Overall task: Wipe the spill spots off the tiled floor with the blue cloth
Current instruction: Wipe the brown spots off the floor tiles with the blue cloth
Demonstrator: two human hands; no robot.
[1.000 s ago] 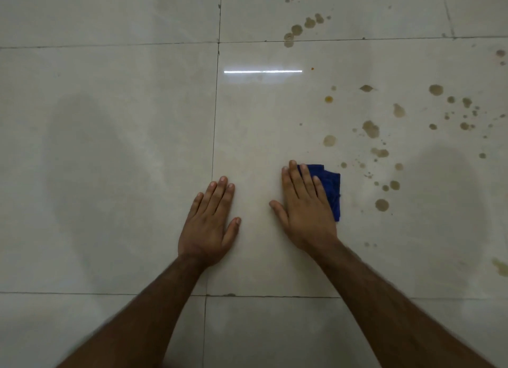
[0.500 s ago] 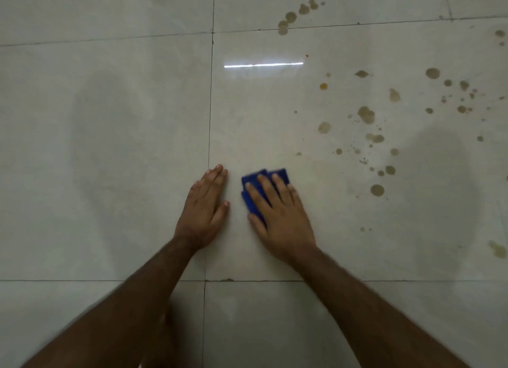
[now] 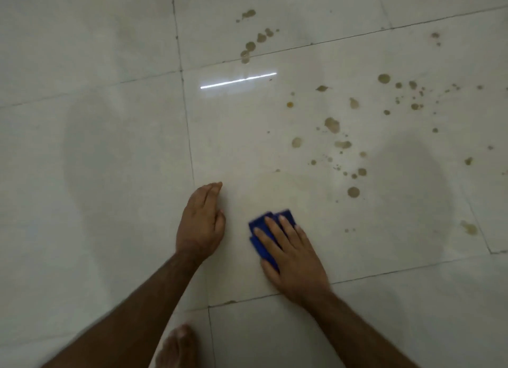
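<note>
A folded blue cloth (image 3: 261, 231) lies flat on the pale tiled floor (image 3: 110, 153), and my right hand (image 3: 291, 255) presses down on it with spread fingers. My left hand (image 3: 202, 222) rests on the floor just left of it, fingers together, holding nothing. Brown spill spots (image 3: 332, 124) are scattered over the tile beyond and to the right of the cloth, the nearest a round spot (image 3: 353, 192). Another group of spots (image 3: 250, 46) sits farther away near a grout line.
A bare foot (image 3: 177, 345) shows at the bottom edge between my forearms. Grout lines (image 3: 188, 136) cross the floor. A bright strip of reflected light (image 3: 238, 80) lies on the tile ahead. One more stain (image 3: 469, 227) sits at the far right.
My right hand slid the cloth from the right side toward my left hand, then slightly back. The view has tilted and my foot has come into sight.
</note>
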